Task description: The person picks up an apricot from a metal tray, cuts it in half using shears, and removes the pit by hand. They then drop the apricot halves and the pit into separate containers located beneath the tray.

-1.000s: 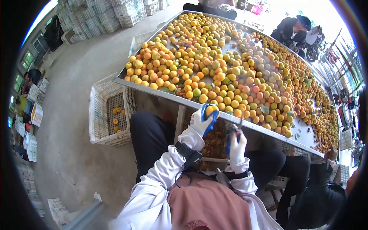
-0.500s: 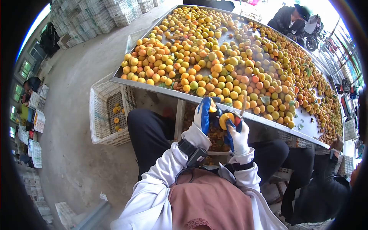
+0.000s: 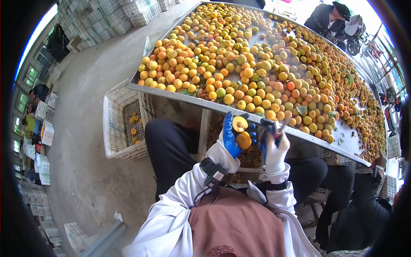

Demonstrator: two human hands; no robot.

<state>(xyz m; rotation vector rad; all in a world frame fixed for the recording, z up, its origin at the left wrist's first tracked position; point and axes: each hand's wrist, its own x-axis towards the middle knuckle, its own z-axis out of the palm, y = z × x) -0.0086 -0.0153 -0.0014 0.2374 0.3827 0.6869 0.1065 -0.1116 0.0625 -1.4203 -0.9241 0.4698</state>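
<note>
In my left hand [image 3: 230,139], gloved in white and blue, lie two halves of a split apricot. The upper apricot half [image 3: 239,124] turns its cut face up with the brown pit showing; the lower apricot half [image 3: 244,140] rests just beneath it, by the blue fingertips. My right hand [image 3: 275,154], gloved alike, is closed around a small black-and-red tool [image 3: 276,128], whose working end is blurred. Both hands are close together in front of the metal rim of the sorting table [image 3: 188,101], which is heaped with whole apricots [image 3: 244,81].
A white plastic crate [image 3: 112,124] with a few apricot pieces stands on the floor at left. Below my hands is a container of brown scraps [image 3: 250,159]. A co-worker's dark sleeve [image 3: 364,192] is at right, another person [image 3: 327,21] across the table. Stacked crates [image 3: 102,21] stand behind.
The apricot half that was by my right hand is now in my left hand with the other half. My right hand has drawn slightly right with the tool, and the view has shifted a little.
</note>
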